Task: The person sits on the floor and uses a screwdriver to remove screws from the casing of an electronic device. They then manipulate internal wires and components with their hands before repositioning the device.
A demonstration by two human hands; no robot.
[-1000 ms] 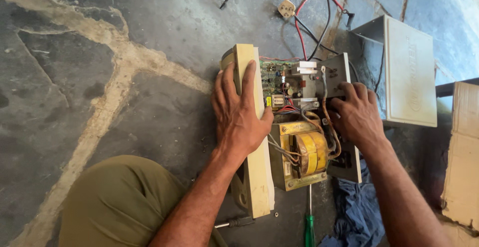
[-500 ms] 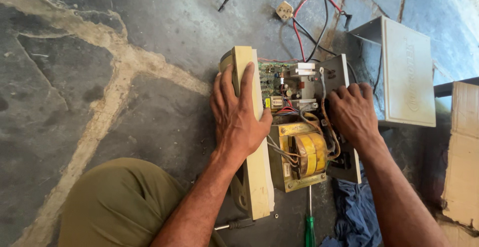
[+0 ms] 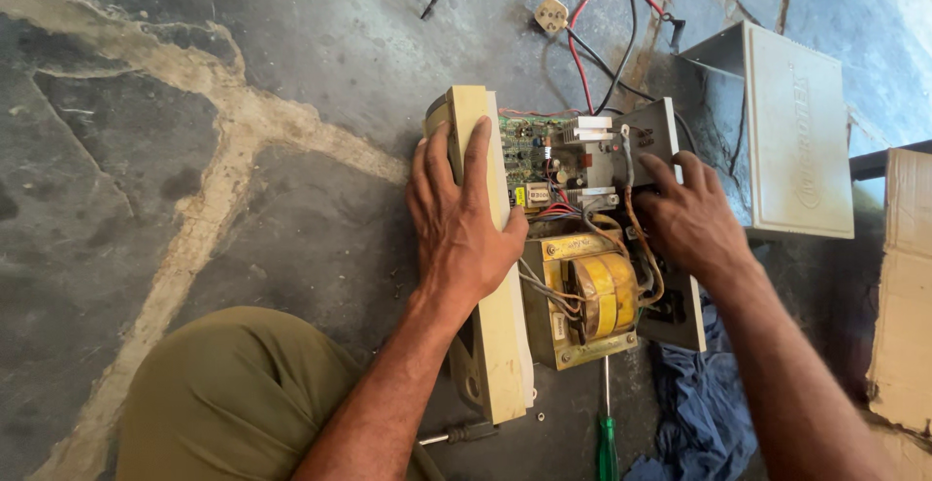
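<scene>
**Loose wiring at risk inside the opened unit**

The opened power unit sits on the stone floor (image 3: 243,73), its yellow-taped transformer (image 3: 594,297) at the centre. The left hand (image 3: 464,214) lies flat, fingers spread, gripping the cream front panel (image 3: 490,345) just left of the transformer. The right hand (image 3: 684,221) curls on the grey rear plate (image 3: 652,136) to the transformer's right, fingertips among the wires (image 3: 631,238). A tug there could snag or tear a lead, and the circuit board (image 3: 529,156) beyond the transformer might flex. The green screwdriver (image 3: 607,442) lies on the near side.
</scene>
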